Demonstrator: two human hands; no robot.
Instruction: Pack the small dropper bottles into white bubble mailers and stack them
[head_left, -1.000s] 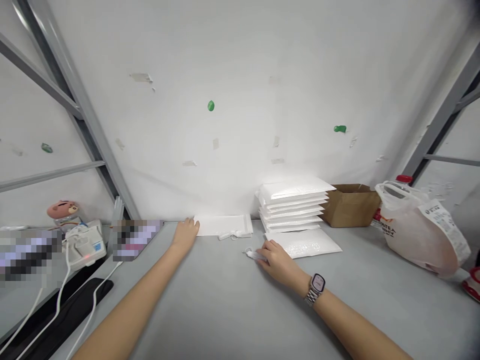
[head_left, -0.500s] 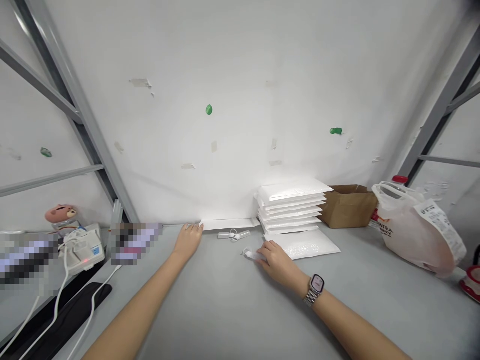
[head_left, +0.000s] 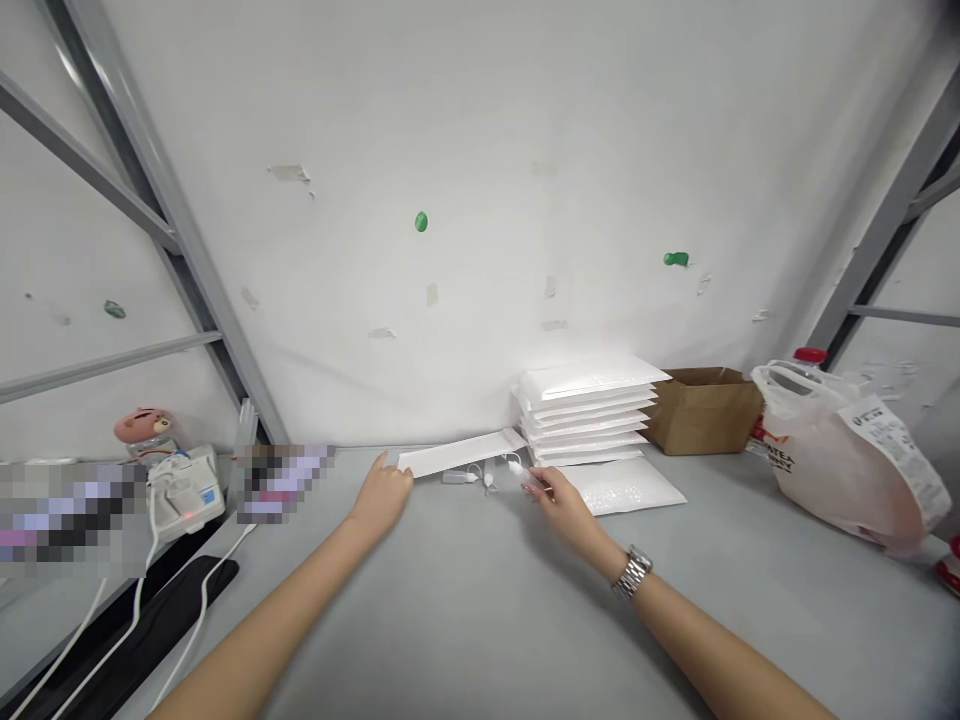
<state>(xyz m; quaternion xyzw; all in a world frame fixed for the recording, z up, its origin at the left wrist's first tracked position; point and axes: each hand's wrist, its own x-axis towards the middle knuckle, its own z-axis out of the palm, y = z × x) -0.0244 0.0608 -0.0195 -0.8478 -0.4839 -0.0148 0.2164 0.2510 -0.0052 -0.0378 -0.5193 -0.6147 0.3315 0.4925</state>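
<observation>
My left hand [head_left: 381,497] is closed with its fingertips at the left end of a long, flat white piece [head_left: 454,455], like a strip or the side of a mailer. That end is tilted up off the table. My right hand [head_left: 564,508] pinches a small translucent plastic piece with a white tip and thin loop [head_left: 516,467]. Two similar small pieces lie under the front edge of the white piece: one translucent piece [head_left: 455,477] on the left and another [head_left: 489,474] in the middle. A single white padded mailer [head_left: 634,487] lies flat just beyond my right hand.
Several white padded mailers [head_left: 589,415] are stacked against the wall. Behind them stands an open cardboard box [head_left: 703,412], and a white plastic bag [head_left: 832,460] sits far right. On the left are a power strip [head_left: 184,495], white cables [head_left: 199,610] and a black pouch [head_left: 150,640].
My right hand has moved slightly away from me with its small piece, close to the others. The white piece now slants, its left end nearer me, and the small pieces have shifted.
</observation>
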